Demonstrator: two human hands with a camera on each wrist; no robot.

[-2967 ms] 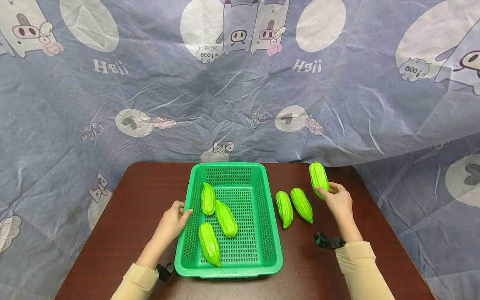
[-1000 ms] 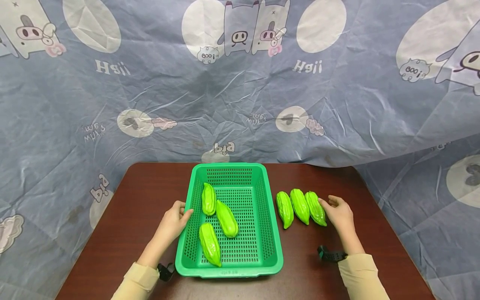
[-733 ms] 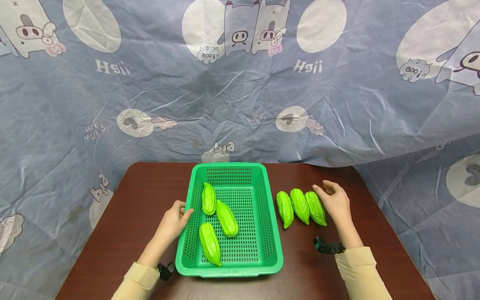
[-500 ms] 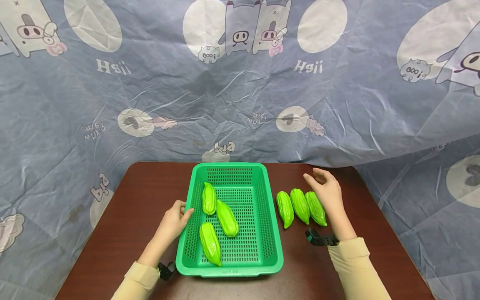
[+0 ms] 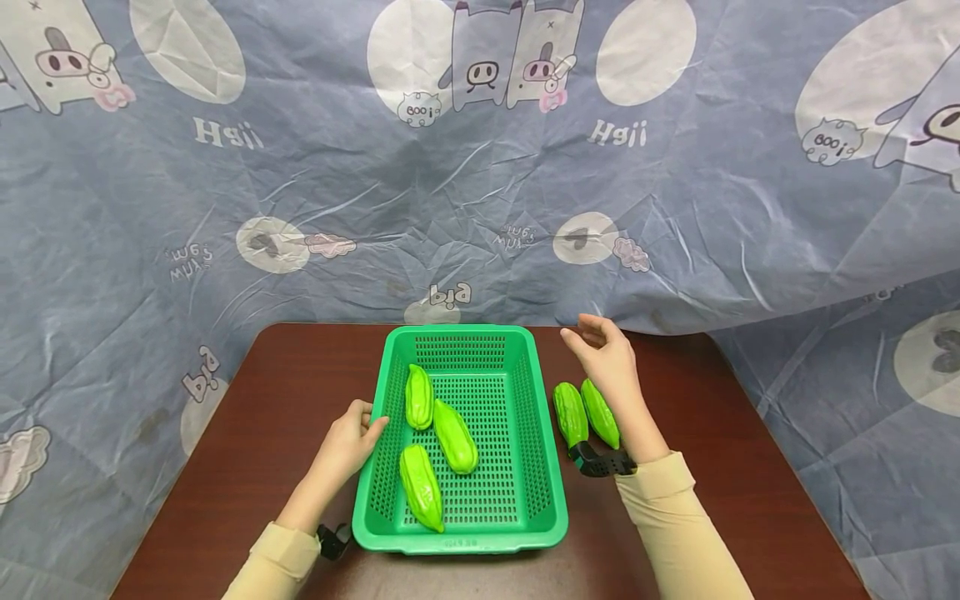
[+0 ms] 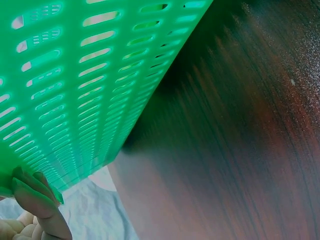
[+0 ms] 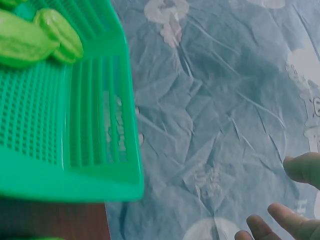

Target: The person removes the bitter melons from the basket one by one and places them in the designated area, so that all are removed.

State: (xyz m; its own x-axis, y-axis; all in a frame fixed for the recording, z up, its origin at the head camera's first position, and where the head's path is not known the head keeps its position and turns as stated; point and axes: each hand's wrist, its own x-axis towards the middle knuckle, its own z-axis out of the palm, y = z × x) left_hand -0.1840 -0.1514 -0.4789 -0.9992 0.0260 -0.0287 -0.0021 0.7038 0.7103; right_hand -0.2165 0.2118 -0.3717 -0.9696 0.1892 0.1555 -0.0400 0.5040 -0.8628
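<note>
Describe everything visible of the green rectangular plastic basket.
The green rectangular basket looks like moulded plastic, with rounded corners, a smooth solid rim and many narrow openings in its walls and floor. Markings on its front rim are too small to read. It stands upright, open side up, on the dark reddish-brown wood-grain table. Three bright green, ridged, elongated gourds lie inside, mostly toward its left. The person's bare left hand grips its left rim.
</note>
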